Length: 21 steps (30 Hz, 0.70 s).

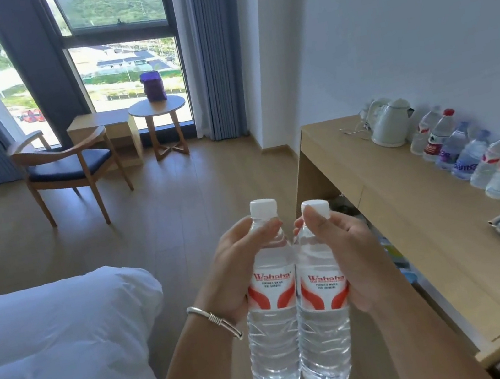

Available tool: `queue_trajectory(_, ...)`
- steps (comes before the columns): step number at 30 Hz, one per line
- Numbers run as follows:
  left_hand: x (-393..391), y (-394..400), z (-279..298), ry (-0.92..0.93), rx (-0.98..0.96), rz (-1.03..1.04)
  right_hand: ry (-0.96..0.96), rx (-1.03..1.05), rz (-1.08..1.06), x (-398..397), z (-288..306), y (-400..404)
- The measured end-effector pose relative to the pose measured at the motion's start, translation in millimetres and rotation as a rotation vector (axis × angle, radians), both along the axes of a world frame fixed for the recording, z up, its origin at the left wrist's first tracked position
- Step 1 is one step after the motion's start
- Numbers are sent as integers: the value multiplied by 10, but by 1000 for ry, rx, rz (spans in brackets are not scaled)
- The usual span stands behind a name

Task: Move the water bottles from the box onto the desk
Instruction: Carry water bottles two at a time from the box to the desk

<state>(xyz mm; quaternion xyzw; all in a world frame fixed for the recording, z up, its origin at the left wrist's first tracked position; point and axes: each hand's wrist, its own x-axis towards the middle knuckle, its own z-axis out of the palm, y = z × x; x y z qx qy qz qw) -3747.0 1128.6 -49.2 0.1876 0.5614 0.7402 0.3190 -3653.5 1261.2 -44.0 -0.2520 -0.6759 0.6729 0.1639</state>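
Two more bottles on the way

Left hand (235, 268) grips one bottle (269, 302), right hand (348, 252) another (322, 306); several bottles (467, 153) line the tabletop (411, 212) at right (box unseen).

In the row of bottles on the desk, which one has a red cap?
The second bottle from the kettle, the red-capped bottle. Its cap is red; no other cap in the row looks red, though the blur hides detail.
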Motion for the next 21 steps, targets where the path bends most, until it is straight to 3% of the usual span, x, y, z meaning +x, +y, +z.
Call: queue_trajectory(21,-1781,3123,98,58,-31,-157,35,21,-181,-1579,64,2920)
